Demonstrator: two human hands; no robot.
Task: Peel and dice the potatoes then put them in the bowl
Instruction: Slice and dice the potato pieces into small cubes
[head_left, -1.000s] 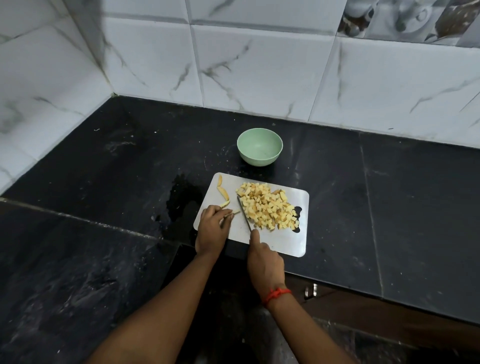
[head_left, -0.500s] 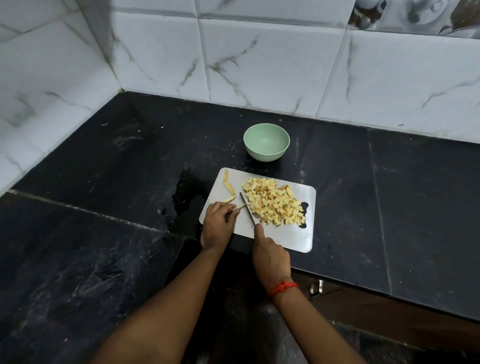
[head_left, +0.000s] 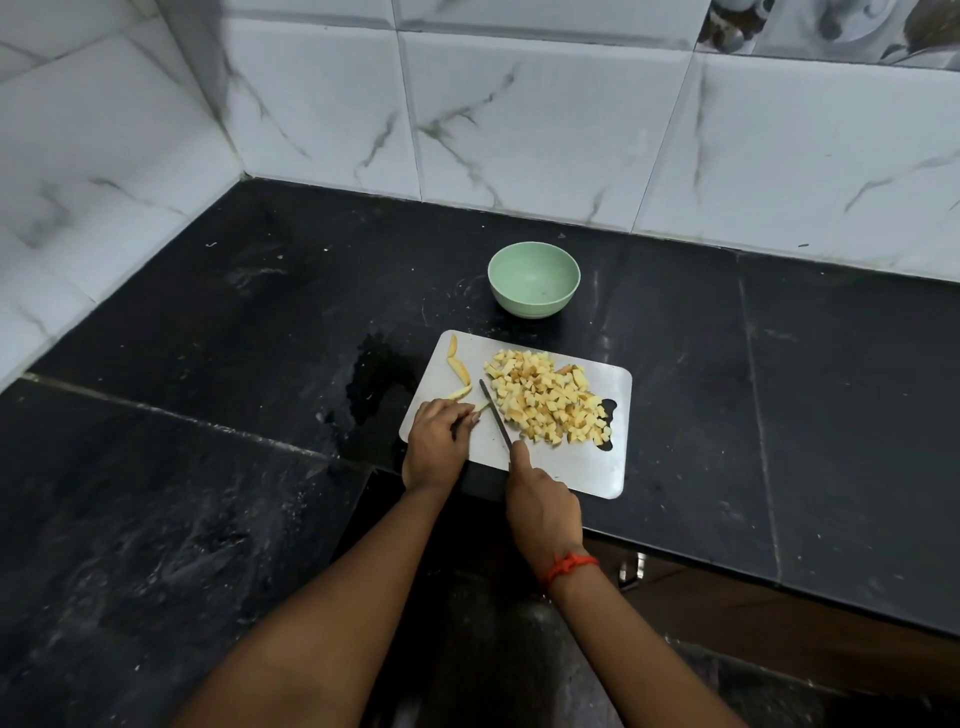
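A metal cutting board (head_left: 582, 467) lies on the black counter with a heap of diced potato (head_left: 548, 397) on its right half. Two or three potato strips (head_left: 459, 370) lie along its left edge. My left hand (head_left: 435, 447) pinches a thin potato strip (head_left: 482, 407) flat on the board. My right hand (head_left: 540, 506) grips a knife (head_left: 495, 412), forefinger along its spine, the blade lying between the strip and the diced heap. A pale green bowl (head_left: 533, 278), holding nothing, stands just behind the board.
The black stone counter (head_left: 779, 415) runs into a corner of white marbled wall tiles (head_left: 519, 119). A wet patch (head_left: 374, 382) darkens the counter left of the board. The counter's front edge drops off right of my right wrist, with a metal fitting (head_left: 631, 570) below.
Both hands keep their grip and place on the board. The view has shifted slightly, so the board and bowl sit a little further right in the frame.
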